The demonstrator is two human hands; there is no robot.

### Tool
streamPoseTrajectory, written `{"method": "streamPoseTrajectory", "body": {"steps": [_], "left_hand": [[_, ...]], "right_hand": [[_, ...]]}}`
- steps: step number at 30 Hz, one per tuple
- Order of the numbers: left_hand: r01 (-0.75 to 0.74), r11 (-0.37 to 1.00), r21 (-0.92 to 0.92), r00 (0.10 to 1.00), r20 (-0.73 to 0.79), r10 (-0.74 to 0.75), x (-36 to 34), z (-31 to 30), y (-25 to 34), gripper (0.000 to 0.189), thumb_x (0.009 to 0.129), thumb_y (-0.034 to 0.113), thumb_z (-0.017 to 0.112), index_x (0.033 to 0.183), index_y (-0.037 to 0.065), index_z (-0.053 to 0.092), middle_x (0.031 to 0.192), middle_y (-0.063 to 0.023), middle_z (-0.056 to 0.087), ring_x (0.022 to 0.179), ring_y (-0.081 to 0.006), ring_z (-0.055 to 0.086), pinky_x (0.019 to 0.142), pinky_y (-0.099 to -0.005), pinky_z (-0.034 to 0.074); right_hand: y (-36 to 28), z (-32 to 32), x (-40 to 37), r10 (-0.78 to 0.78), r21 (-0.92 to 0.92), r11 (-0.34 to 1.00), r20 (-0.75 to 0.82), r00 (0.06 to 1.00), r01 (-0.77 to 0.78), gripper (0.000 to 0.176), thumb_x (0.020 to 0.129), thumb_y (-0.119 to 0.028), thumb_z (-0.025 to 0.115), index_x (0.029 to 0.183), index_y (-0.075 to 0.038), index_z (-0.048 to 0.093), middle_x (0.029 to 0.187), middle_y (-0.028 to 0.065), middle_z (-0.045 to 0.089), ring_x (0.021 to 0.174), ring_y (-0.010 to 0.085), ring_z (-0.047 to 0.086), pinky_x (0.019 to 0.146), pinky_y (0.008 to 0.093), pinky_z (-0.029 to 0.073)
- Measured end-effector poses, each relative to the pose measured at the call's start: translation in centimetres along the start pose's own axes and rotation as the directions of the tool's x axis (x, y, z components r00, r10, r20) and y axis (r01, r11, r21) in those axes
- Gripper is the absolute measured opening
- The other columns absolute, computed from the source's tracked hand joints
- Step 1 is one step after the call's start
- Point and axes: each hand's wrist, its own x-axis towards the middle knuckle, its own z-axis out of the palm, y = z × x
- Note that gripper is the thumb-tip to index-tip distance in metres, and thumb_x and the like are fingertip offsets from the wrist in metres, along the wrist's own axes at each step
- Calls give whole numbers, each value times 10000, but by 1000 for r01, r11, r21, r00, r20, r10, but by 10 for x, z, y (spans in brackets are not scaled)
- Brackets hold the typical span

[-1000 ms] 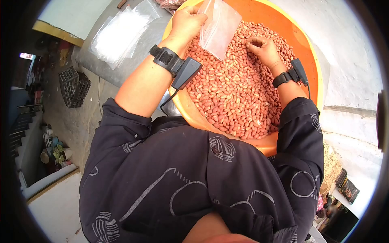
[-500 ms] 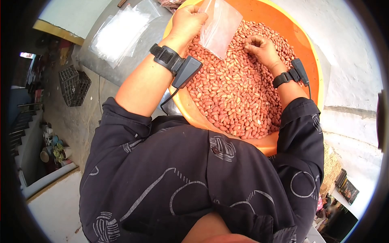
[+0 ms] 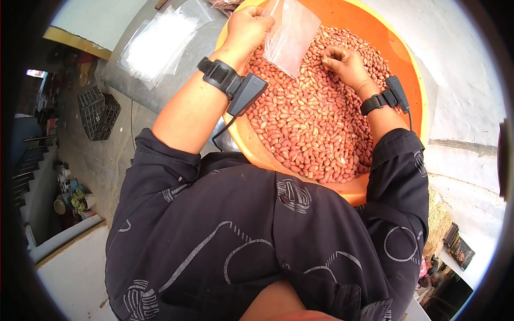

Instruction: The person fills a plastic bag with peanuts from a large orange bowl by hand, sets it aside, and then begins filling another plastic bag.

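Note:
A clear plastic zip bag point(image 3: 292, 37) hangs from my left hand point(image 3: 249, 29), its top edge pinched between thumb and fingers. The bag looks flat and lies over the left part of a heap of reddish-brown peanuts point(image 3: 305, 123). These peanuts fill much of a large orange tub point(image 3: 399, 43). My right hand point(image 3: 347, 67) is just above the heap, right of the bag, with thumb and fingers curled together at the tips. Whatever may be between those fingertips is too small to make out.
A stack of clear plastic bags point(image 3: 160, 45) lies on a grey surface point(image 3: 120, 75) left of the tub. Black crates point(image 3: 99, 113) stand on the floor further left. A pale wall point(image 3: 460, 85) rises on the right. A black cable hangs from my left wrist device.

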Motion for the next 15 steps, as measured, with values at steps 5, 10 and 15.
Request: {"method": "streamPoseTrajectory", "body": {"steps": [5, 10, 15], "left_hand": [[8, 1000, 20, 1000, -3, -8, -2, 0, 3, 173, 815, 65, 610, 955, -36, 630, 811, -39, 620, 681, -99, 559, 629, -232, 452], [-15, 1000, -26, 999, -40, 14, 4, 2, -4, 177, 820, 62, 603, 961, -41, 629, 815, -40, 623, 679, -97, 564, 624, -231, 455], [-23, 991, -129, 1000, -4, 23, 6, 1, -11, 169, 827, 44, 582, 961, -50, 625, 824, -50, 632, 712, -109, 589, 643, -237, 472]], "right_hand": [[8, -1, 3, 7, -74, 997, -36, 999, -10, 110, 827, -94, 640, 887, -3, 648, 713, 40, 627, 659, 109, 574, 621, 262, 476], [3, -14, 3, -336, -711, 690, -151, 930, 134, 278, 827, -260, 642, 1008, -50, 660, 971, 134, 662, 906, 265, 625, 806, 378, 486], [28, -7, 21, -198, -740, 672, -232, 952, -40, 531, 798, -480, 607, 1193, -125, 594, 1162, 182, 583, 1134, 340, 510, 989, 414, 388]]}}
